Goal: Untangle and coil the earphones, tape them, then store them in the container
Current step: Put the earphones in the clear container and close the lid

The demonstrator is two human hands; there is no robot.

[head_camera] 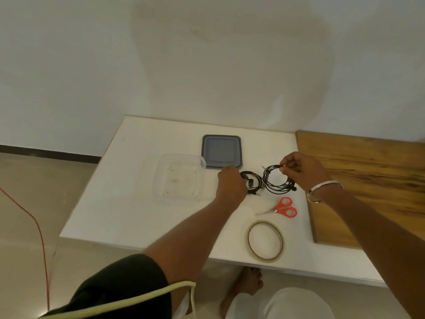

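Head view, one frame, listed from the worktop outward. White table (142,203): flat, set against a pale wall, with a brown wooden board (368,180) lying along its right side. Clear plastic container (179,178): open, on the table left of centre; contents cannot be made out through the glare. Grey lid (222,151): square, flat on the table just behind the container, its front left corner touching or overlapping the container's rim. First coil of black earphones (251,183): lying on the table just right of the container, partly hidden by the left hand (231,184), whose fingers are curled down onto the coil's left edge; whether they actually pinch the cable cannot be told. Second coil of black earphones (277,180): a larger loop just right of the first, its upper part lifted and pinched between thumb and fingertips of the right hand (299,170), the lower part hanging to or resting on the table. Metal bangle (322,189): on the right wrist. Scissors with red handles (281,207): closed, lying in front of the coils, blades pointing left. Roll of clear tape (265,240): flat near the table's front edge, in front of the scissors. Bare foot (246,284): on the floor beneath the table edge.
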